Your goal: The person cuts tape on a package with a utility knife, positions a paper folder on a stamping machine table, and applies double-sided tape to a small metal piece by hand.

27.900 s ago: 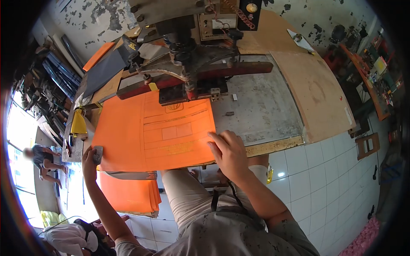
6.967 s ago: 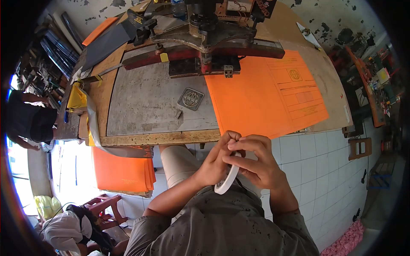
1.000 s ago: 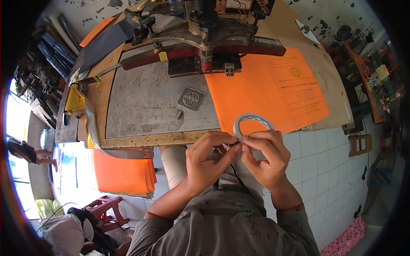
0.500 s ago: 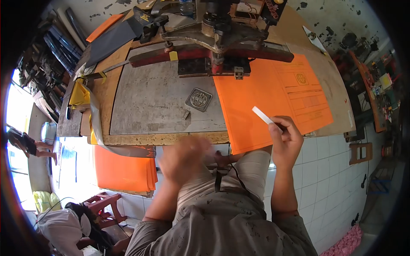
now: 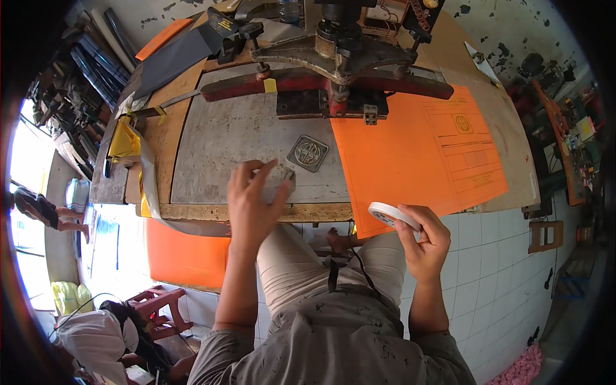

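Note:
My right hand (image 5: 423, 240) pinches a roll of white tape (image 5: 383, 206), tilted over the near edge of an orange sheet (image 5: 398, 154). Over the front part of a grey metal plate (image 5: 218, 135), my left hand (image 5: 251, 199) has its fingers spread, and I see nothing held in them. Just beyond its fingertips lies a small grey block (image 5: 290, 176), partly hard to make out. A square metal die (image 5: 308, 153) with a raised round emblem rests on the plate, apart from both hands.
A heavy press (image 5: 337, 58) with a red crossbar spans the back of the table. Yellow foil (image 5: 125, 140) hangs at the left. More orange sheets (image 5: 186, 253) lie below the table edge. Another person (image 5: 99, 343) is at lower left, near a red stool (image 5: 160, 311).
My left hand has moved up from my lap to over the plate, its fingers spreading. My right hand has lowered slightly and turned the tape roll so its flat side shows.

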### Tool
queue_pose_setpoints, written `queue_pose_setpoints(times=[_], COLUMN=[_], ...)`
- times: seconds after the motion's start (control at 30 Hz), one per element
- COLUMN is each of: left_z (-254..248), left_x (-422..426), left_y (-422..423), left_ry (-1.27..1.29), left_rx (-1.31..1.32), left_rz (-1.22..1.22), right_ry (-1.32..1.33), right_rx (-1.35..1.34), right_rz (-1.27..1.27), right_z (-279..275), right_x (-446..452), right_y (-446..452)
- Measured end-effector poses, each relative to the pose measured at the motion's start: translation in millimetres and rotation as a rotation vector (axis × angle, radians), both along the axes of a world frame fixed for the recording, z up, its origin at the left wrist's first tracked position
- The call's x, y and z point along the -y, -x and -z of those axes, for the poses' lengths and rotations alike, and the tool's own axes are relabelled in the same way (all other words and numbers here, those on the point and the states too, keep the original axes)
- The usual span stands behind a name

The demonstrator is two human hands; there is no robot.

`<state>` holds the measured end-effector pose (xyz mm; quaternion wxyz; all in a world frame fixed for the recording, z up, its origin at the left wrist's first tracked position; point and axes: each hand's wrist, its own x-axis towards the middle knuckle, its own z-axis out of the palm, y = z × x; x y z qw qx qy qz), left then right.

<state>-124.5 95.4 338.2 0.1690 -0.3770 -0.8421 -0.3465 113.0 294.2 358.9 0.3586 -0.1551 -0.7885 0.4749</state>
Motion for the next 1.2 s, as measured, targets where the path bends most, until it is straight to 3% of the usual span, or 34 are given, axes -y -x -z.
queue_pose_setpoints(times=[0.13, 0.23, 0.33, 0.43, 0.57, 1.0, 1.1, 1.2], left_z=[8, -1, -5, -11, -11, -7, 4, -25], left_x=[-14, -17, -14, -11, -13, -26, -24, -24], left_y=[0, -2, -20, -40, -53, -74, -72, -81], left_ry=[0.122, -0.054, -0.433, -0.629, -0.728, -0.940, -0.810, -0.719], left_rx=[0.084, 0.355, 0.855, 1.137, 1.282, 1.357, 1.165, 1.189], left_rz=[0.064, 0.159, 0.366, 0.524, 0.700, 0.813, 0.856, 0.753], right_ry=[0.007, -0.017, -0.028, -0.050, -0.088, -0.242, -0.283, -0.301], right_rx=[0.018, 0.009, 0.005, -0.009, 0.033, 0.030, 0.038, 0.034], right_rz=[-0.042, -0.074, -0.126, -0.153, -0.171, -0.143, -0.132, -0.120], right_z=[-3, -8, -14, -20, -31, -41, -44, -46], right_x=[2, 4, 7, 12, 17, 30, 30, 29], right_y=[2, 3, 5, 10, 15, 20, 19, 17])
